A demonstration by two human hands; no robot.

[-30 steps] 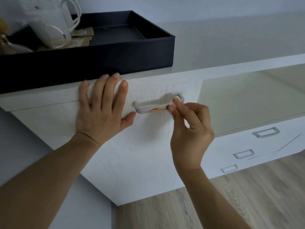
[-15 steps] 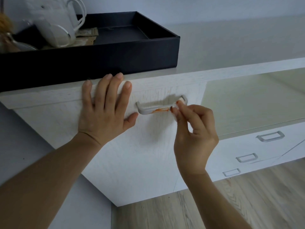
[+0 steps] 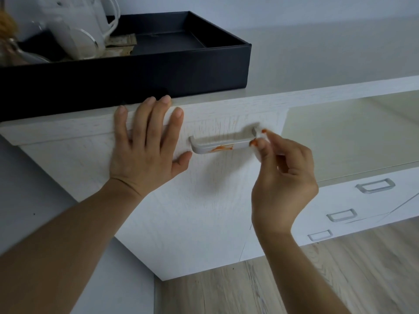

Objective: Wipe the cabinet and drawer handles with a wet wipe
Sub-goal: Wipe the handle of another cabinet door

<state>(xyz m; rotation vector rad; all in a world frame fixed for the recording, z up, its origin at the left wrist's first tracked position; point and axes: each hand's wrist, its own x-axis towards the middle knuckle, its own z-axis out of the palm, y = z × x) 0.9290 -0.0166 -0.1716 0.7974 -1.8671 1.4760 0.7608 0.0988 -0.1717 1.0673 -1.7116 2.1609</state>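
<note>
A silver bar handle point(image 3: 204, 148) sits on the white cabinet door point(image 3: 192, 211) and carries an orange smear point(image 3: 221, 148) near its middle. My right hand point(image 3: 283, 177) is at the handle's right end, its thumb and fingertips pinching a small white wet wipe point(image 3: 261, 145) against the bar. The wipe is mostly hidden by the fingers and shows orange marks. My left hand point(image 3: 145, 152) presses flat on the door left of the handle, fingers straight and reaching the top edge.
A black tray point(image 3: 136, 71) holding a white jug point(image 3: 90, 26) stands on the cabinet top above my left hand. Lower right are three drawers with silver handles point(image 3: 375, 185) point(image 3: 341, 215) point(image 3: 319, 235). Wooden floor point(image 3: 317, 279) lies below.
My right hand has slid with the wipe a little right along the handle to its right end, uncovering more of the orange smear. My left hand stays pressed on the door.
</note>
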